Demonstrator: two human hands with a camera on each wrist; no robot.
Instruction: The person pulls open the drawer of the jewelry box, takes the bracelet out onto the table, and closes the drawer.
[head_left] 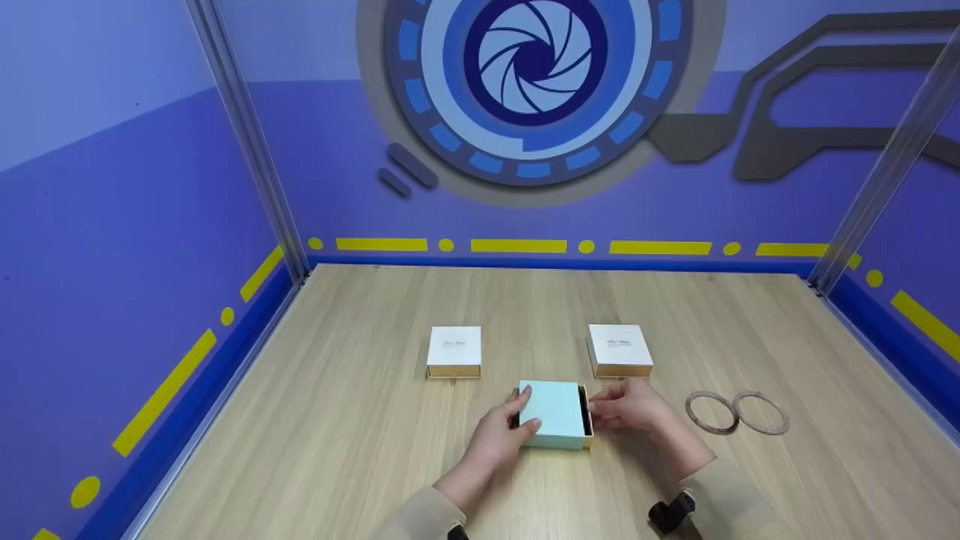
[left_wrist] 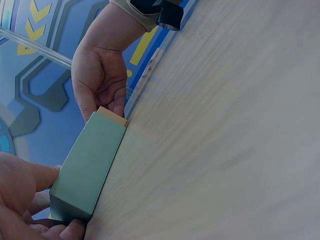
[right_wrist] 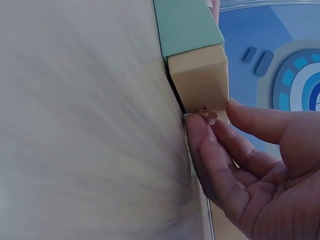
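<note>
A mint-green drawer box (head_left: pixel 551 409) lies on the table in the head view, its tan drawer (right_wrist: pixel 197 80) sliding partly out of the right end. My left hand (head_left: pixel 496 431) grips the green sleeve at its left end, thumb on the near side and fingers at the far side. At the drawer's end, my right hand (head_left: pixel 637 405) holds on with thumb and curled fingertips. A small brown ribbon tab (right_wrist: pixel 208 116) shows by those fingertips in the right wrist view. The drawer's contents are hidden; only a dark strip of its inside shows.
Two white-topped boxes with gold sides stand behind the green one, a left box (head_left: pixel 454 349) and a right box (head_left: pixel 621 349). To the right lie two thin bangles, a left bangle (head_left: pixel 691 414) and a right bangle (head_left: pixel 784 414), touching. Blue walls (head_left: pixel 337 165) enclose the table.
</note>
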